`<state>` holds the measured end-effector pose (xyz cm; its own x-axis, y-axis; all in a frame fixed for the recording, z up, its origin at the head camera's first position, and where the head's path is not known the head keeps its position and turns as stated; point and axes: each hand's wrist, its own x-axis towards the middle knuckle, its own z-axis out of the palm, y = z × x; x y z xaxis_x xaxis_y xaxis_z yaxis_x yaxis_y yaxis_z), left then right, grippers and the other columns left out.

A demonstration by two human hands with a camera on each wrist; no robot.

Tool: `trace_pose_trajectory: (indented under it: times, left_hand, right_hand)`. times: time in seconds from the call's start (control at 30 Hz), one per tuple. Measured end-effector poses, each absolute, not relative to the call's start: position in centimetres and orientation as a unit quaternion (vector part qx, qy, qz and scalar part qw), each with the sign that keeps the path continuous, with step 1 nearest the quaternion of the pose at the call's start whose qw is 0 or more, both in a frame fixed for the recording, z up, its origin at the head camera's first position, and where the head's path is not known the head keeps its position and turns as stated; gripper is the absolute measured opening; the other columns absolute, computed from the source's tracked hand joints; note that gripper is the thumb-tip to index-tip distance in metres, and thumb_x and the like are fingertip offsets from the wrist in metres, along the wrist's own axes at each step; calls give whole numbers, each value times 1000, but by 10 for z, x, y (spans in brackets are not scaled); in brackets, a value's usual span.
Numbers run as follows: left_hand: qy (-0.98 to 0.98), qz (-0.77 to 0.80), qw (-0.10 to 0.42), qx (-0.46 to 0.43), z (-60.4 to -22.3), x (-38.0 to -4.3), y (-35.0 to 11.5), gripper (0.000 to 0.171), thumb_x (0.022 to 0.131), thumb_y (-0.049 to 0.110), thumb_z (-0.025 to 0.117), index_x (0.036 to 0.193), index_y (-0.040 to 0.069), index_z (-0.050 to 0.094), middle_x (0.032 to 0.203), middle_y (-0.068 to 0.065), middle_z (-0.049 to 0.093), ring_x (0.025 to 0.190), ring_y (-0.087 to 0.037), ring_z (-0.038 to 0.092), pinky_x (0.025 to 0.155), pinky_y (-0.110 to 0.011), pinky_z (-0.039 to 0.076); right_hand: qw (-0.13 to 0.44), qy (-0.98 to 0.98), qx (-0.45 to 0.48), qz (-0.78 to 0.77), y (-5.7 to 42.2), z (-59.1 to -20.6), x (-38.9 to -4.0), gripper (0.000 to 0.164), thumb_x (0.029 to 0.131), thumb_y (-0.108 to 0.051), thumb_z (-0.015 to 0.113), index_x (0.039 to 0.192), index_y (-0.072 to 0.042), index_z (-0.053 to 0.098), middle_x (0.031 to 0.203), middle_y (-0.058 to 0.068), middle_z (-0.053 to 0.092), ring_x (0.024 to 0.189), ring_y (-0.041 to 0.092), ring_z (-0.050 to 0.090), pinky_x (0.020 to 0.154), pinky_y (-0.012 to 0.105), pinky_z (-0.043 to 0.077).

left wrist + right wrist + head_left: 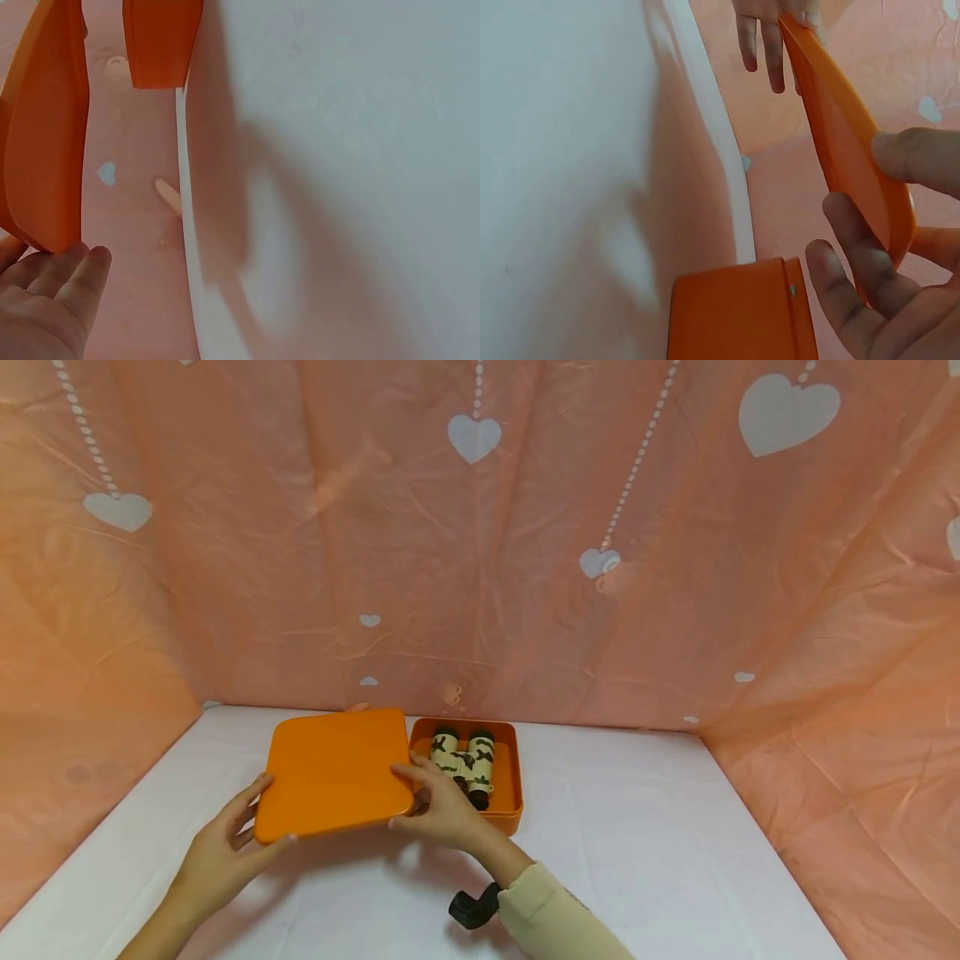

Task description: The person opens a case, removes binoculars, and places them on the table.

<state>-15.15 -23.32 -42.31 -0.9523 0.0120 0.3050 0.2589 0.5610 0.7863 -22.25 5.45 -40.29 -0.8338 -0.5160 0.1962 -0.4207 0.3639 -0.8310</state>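
An orange lid (335, 772) is raised off the table, slightly tilted, between both hands. My left hand (217, 847) holds its near-left corner, with the thumb along the front edge. On the opposite side, my right hand (442, 806) pinches the right edge; in the right wrist view its thumb is on one face of the lid (847, 127) and fingers on the other. An orange box (512, 768) stands uncovered just right of the lid, partly behind the right hand. Inside it lie camouflage-patterned binoculars (482, 758), their lower left part hidden by that hand.
The white-covered table (615, 835) stretches to both sides of the box. A pink cloth (525, 610) with pale hearts hangs around the back and sides. At the right wrist, a black curved object (474, 907) sticks out beside the sleeve.
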Motion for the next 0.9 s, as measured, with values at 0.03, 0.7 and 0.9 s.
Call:
trace_pose_trajectory:
  times: [0.03,0.7,0.9]
  left_hand:
    - [-873,-462,135,-75,-424,-151,-235,82,83,21,76,152,17,31,158,-11,29,109,31,31,83,5,38]
    - [-883,-462,72,-48,-437,-143,-263,83,85,23,74,153,21,28,139,36,26,102,32,35,77,-1,46]
    - [-886,-456,71,-42,-442,-147,-268,83,84,20,75,152,16,29,134,40,25,100,33,33,75,-1,46]
  right_hand:
    - [52,822,-285,-490,53,-404,-222,69,76,-11,81,138,-5,52,155,21,27,137,34,41,86,15,52]
    - [83,837,-288,-458,30,-414,-215,66,79,-19,78,139,-10,52,156,20,28,143,35,32,111,32,40]
    - [93,841,-282,-453,26,-418,-215,66,81,-21,78,140,-12,51,156,19,28,144,31,30,113,37,37]
